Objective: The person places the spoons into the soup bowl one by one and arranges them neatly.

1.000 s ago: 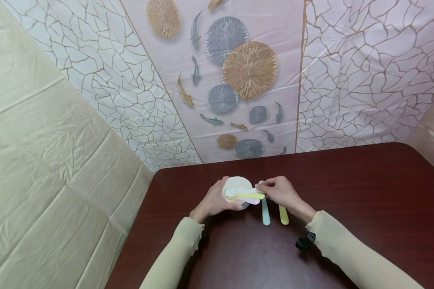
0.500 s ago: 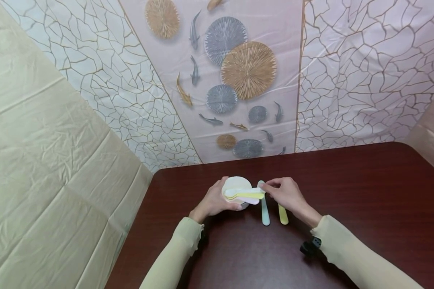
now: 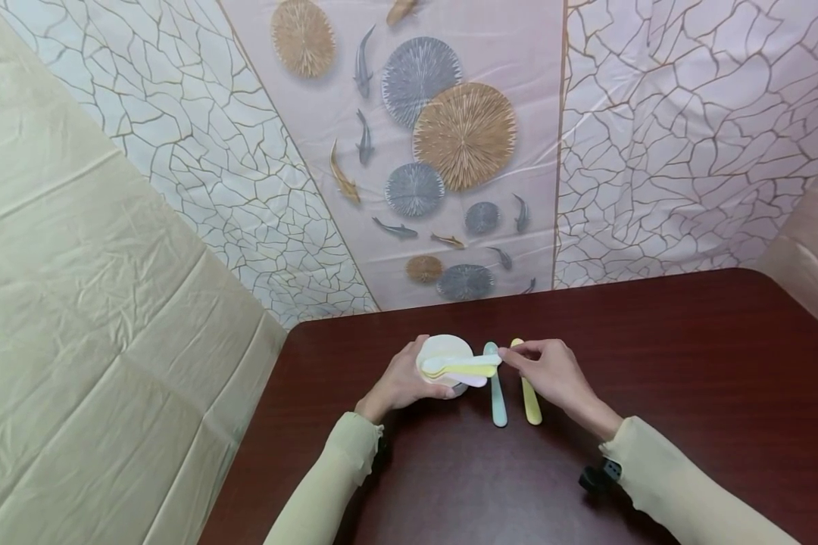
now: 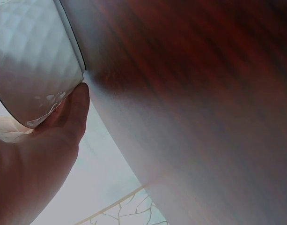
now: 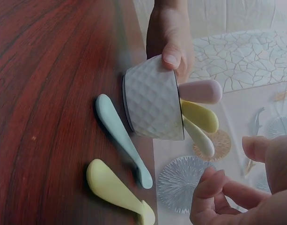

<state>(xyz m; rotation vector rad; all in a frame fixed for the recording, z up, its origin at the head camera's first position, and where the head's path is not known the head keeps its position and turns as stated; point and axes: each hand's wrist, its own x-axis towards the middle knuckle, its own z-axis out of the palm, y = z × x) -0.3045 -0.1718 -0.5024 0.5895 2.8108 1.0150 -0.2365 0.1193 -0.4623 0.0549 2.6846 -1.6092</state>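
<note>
My left hand (image 3: 404,378) grips a white bowl (image 5: 152,101) with a diamond-textured wall, thumb on the near side. Three spoons rest in it with handles sticking out past the rim: a pink spoon (image 5: 200,91), a yellow spoon (image 5: 199,116) and a whitish spoon (image 5: 199,137). My right hand (image 3: 552,375) hovers just right of those handles. In the right wrist view its thumb and bent fingers stand apart, with nothing between them. Beneath and beside it, a pale blue-green spoon (image 3: 497,397) and another yellow spoon (image 3: 532,401) lie on the table.
The dark red-brown wooden table (image 3: 477,484) reaches back to a patterned wall cloth (image 3: 463,227). Pale cloth (image 3: 109,303) hangs along the left side. A black device (image 3: 600,477) sits at my right wrist.
My right hand has drawn back to the right, away from the whitish spoon's handle, and more of the loose yellow spoon shows. The left hand and bowl stay nearly still.
</note>
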